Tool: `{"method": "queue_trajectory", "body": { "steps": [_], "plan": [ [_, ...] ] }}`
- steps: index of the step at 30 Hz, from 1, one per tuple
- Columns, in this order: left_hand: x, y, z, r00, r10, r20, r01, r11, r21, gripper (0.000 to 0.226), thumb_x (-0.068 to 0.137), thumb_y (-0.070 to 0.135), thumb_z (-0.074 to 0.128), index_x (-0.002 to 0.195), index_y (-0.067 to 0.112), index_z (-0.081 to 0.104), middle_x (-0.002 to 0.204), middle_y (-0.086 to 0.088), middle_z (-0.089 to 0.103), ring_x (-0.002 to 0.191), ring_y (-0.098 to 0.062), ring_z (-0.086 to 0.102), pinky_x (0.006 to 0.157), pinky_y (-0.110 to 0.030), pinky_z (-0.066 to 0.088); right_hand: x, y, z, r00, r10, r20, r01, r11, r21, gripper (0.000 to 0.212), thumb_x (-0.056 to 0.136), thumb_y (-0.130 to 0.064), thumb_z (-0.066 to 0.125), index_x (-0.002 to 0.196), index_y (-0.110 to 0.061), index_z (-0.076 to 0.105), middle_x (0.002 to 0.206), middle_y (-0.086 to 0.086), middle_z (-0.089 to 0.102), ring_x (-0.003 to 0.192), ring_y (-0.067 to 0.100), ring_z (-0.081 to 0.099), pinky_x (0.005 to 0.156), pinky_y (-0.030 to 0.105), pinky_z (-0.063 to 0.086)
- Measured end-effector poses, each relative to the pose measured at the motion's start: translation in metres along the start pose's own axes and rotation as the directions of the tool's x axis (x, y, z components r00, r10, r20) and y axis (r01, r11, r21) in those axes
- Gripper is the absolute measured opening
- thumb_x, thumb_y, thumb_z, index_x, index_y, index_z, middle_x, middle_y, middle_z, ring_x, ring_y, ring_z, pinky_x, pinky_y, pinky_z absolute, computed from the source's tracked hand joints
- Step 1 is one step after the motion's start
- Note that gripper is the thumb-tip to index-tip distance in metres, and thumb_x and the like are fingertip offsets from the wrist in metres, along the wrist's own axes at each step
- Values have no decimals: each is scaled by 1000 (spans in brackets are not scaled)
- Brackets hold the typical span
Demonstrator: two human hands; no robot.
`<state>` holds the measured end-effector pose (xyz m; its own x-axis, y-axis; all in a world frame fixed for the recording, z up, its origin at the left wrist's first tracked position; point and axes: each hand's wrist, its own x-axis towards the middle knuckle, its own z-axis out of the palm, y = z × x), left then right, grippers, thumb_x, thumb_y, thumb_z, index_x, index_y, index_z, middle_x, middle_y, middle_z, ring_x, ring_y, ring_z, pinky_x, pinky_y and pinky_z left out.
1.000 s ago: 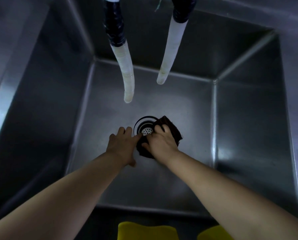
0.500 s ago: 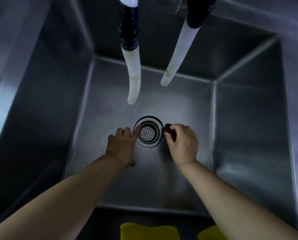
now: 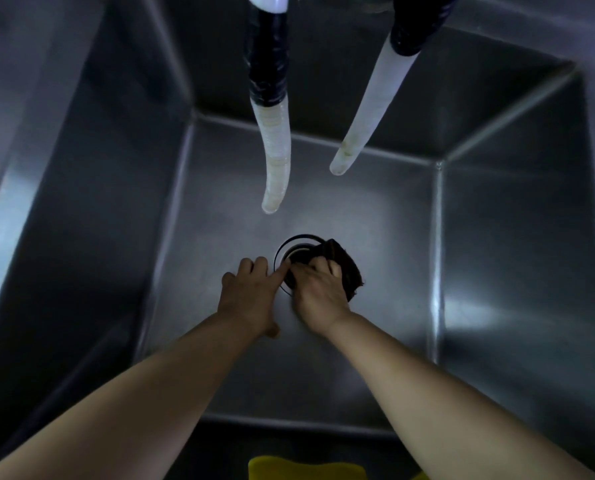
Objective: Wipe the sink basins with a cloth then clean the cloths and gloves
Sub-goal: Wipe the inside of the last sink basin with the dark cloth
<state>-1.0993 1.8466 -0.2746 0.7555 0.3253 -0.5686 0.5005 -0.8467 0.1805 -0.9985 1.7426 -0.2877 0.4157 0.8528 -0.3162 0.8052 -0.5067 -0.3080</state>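
1. Your right hand [image 3: 318,292] is clamped on the dark cloth [image 3: 346,271], pressing it over the drain [image 3: 294,247] in the sink [image 3: 358,209] floor.
2. Your left hand [image 3: 247,296] rests just left of the drain, fingers relaxed, one fingertip touching its rim, holding nothing.
3. Risk: the cloth could bunch into the drain opening and snag if you press hard.
4. Hidden: the strainer lies under cloth and hand; two hoses [image 3: 275,161] hang beyond the drain, and something yellow [image 3: 303,467] below it is cut off.
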Motion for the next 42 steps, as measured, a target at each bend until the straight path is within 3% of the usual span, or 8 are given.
{"method": "queue_trajectory", "body": {
  "steps": [6,11,14,18,23,33,39,42],
  "plan": [
    [1,2,-3,1000,-11,25,11,1000,-8,125,50,57,80,147,37,4,124,-2,29,114,-24,28,83,-38,34,6,11,-6,982,95,164,-124,977,176,41,86,-7,42,125,-17,49,127,12,41,117,26,26,93,25,17],
    [1,4,-7,999,-20,40,21,1000,-12,122,49,56,81,146,40,7,124,-1,29,115,-24,28,84,-39,36,5,17,-13,998,-30,48,26,996,80,21,82,-6,45,101,-12,54,106,10,56,107,25,42,88,22,15],
    [0,5,-9,999,-24,46,24,1000,-4,122,49,57,80,146,40,8,125,-1,29,115,-25,28,84,-38,36,3,21,-13,993,-111,31,112,993,-45,29,85,-8,43,110,-6,57,105,15,58,108,32,46,102,31,19],
    [0,5,-9,999,-25,37,25,1000,0,121,49,56,79,145,40,9,125,-1,30,115,-25,29,84,-39,38,2,22,-15,973,-215,79,228,942,-245,46,96,-29,36,133,-3,45,116,16,60,125,27,41,117,38,-12],
    [0,6,-9,999,-31,39,31,1000,6,120,48,57,78,145,41,9,126,-2,29,115,-25,29,82,-38,37,0,25,-21,955,-271,121,296,895,-333,54,97,-39,34,137,-4,40,127,13,55,132,23,34,113,39,-18],
    [-2,10,-14,997,-46,64,45,999,14,120,52,56,79,146,40,7,128,-3,29,118,-26,28,89,-40,39,3,30,-12,988,-40,152,37,999,25,46,96,-19,45,141,-18,37,148,13,30,144,31,-5,116,38,6],
    [-1,10,-13,997,-54,60,53,998,14,123,49,57,80,146,41,7,126,-2,29,117,-25,29,87,-39,38,-1,28,-1,990,-90,106,92,996,-16,48,94,-18,38,142,-16,33,147,12,35,145,25,7,115,37,-17],
    [-1,11,-14,997,-50,66,49,999,18,122,48,57,80,145,41,8,125,-2,30,116,-25,29,86,-39,38,2,29,-7,982,-65,177,56,997,57,49,95,-19,39,143,-21,31,151,11,27,144,30,-8,110,34,-19]
  ]
}}
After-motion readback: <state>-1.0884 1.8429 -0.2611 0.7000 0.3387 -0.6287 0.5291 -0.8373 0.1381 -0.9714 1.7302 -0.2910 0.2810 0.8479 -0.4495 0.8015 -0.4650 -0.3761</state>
